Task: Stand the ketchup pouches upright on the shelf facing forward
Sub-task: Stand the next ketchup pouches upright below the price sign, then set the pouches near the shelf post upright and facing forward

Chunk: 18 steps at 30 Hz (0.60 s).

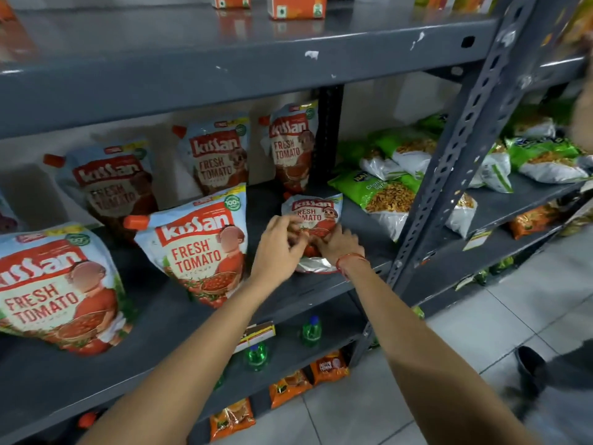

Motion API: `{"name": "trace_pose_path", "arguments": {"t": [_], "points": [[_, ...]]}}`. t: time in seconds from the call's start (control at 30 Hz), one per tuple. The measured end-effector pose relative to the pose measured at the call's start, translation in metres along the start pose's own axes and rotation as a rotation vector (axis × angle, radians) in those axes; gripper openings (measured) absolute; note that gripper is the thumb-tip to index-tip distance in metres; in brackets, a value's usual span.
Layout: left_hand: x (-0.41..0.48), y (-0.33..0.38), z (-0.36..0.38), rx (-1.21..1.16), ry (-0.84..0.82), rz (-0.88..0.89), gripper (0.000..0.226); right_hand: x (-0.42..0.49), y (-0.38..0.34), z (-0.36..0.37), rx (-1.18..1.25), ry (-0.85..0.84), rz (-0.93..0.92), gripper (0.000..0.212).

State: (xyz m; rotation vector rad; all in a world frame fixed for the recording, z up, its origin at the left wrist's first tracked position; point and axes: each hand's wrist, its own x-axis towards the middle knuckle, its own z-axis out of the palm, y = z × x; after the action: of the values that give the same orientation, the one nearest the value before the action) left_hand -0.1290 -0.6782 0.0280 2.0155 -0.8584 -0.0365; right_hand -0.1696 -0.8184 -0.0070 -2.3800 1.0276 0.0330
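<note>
A small red-and-white ketchup pouch [316, 210] stands near the front of the grey shelf [288, 293], its label facing me and its silver base showing. My left hand [277, 248] grips its left side and my right hand [340, 245] holds its lower right. Two large pouches stand in the front row, one in the middle [199, 242] and one at far left [54, 284]. Three more stand along the back wall: left [112, 184], middle [218, 155], right [293, 146]. All face forward.
Green snack bags [385, 187] lie right of the pouches, behind a perforated grey upright post [449, 175]. Orange cartons [296, 6] sit on the shelf above. Green bottles [311, 330] and orange packets [329, 366] fill the lower shelves. Another person's hand [582, 120] shows at the right edge.
</note>
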Motion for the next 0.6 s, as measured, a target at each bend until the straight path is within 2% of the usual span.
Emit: {"name": "trace_pose_path", "arguments": {"t": [0.07, 0.2, 0.33, 0.43, 0.6], "points": [[0.024, -0.010, 0.015, 0.013, -0.083, -0.210, 0.035, -0.009, 0.001, 0.001, -0.006, -0.012, -0.008, 0.081], [0.050, -0.022, 0.030, -0.125, -0.037, -0.580, 0.038, -0.025, 0.008, 0.002, 0.020, -0.090, -0.049, 0.076], [0.056, -0.037, 0.040, -0.315, 0.026, -0.886, 0.061, -0.019, 0.017, -0.011, 0.283, -0.231, -0.040, 0.050], [0.055, -0.040, 0.043, -0.406, 0.053, -0.974, 0.059, 0.000, 0.018, -0.013, 0.608, -0.179, 0.093, 0.051], [0.060, -0.025, 0.041, -0.709, 0.076, -1.041, 0.044, 0.011, 0.015, -0.012, 0.862, -0.011, 0.245, 0.064]]}}
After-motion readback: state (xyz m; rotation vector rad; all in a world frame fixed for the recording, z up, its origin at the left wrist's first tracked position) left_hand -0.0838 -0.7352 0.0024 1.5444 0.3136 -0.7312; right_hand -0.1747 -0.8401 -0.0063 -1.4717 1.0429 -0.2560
